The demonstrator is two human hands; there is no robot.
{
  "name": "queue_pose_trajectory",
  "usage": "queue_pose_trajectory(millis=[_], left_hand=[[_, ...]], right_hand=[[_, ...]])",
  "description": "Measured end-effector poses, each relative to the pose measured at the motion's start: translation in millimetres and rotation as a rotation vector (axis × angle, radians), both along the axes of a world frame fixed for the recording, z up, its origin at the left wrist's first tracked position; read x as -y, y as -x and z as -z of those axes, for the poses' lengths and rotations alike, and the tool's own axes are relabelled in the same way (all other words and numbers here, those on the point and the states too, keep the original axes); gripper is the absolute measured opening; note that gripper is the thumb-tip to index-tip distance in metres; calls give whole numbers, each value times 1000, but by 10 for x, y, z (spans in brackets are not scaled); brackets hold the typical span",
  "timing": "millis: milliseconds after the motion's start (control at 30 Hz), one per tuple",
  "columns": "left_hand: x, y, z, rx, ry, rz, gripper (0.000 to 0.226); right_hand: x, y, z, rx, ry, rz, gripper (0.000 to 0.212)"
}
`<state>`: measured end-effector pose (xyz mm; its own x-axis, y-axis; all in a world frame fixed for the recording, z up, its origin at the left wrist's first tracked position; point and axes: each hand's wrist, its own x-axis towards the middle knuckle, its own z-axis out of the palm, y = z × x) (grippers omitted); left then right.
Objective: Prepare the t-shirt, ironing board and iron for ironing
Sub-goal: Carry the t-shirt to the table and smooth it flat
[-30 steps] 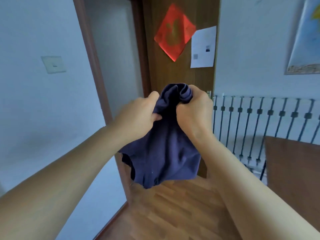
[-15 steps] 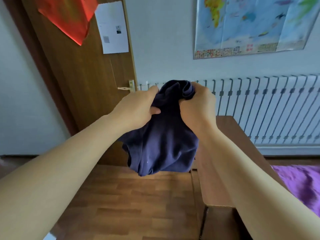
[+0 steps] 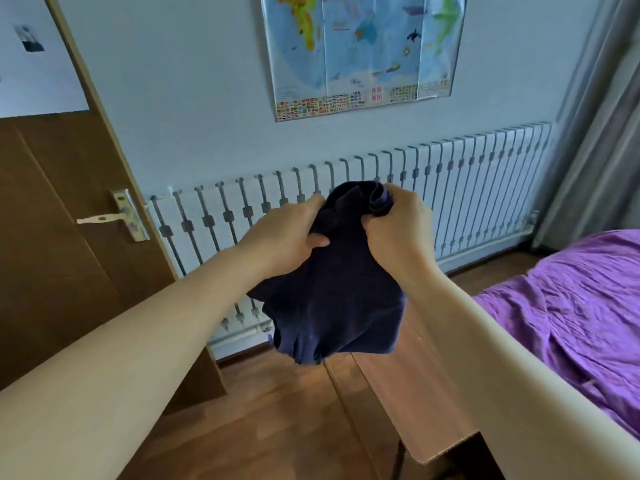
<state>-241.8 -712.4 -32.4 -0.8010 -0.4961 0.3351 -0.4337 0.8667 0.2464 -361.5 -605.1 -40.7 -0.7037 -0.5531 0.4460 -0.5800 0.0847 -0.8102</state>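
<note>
Held bunched in front of the radiator (image 3: 450,174), the navy t-shirt (image 3: 332,289) is clenched by the left hand (image 3: 287,233) and right hand (image 3: 398,226); better to find the shoulders and shake it open.

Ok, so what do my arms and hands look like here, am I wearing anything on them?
Both are bare. The left forearm and right forearm show no sleeve all the way to the picture's edge, and neither wrist carries a watch or bracelet. The left hand and right hand have no gloves, and no ring shows on the fingers in view.
</note>
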Motion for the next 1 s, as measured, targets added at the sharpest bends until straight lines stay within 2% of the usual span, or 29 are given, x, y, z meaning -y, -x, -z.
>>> queue_pose_trajectory(millis=[200,300,433,500,600,767,900,1000], left_hand=[[822,162,68,88,-45,151,18],[1070,358,114,90,-95,220,16],[1299,696,202,95,-108,299,18],[1405,853,240,91,-103,321,14],[1560,1055,265,108,-116,351,11],[1781,1364,295,125,-159,401,15],[1981,1619,326,148,-227,492,22],[2128,1759,358,162,-243,578,16]], right_hand=[[669,-21,83,38,-20,102,27],[845,89,107,34,-56,167,21],[1001,346,179,24,-85,259,22],[1084,495,224,12,-91,274,24],[1195,707,268,31,-113,253,12],[1347,983,298,63,-173,196,6],[1492,1150,283,55,-242,264,7],[1615,1198,297,88,-285,325,8]])
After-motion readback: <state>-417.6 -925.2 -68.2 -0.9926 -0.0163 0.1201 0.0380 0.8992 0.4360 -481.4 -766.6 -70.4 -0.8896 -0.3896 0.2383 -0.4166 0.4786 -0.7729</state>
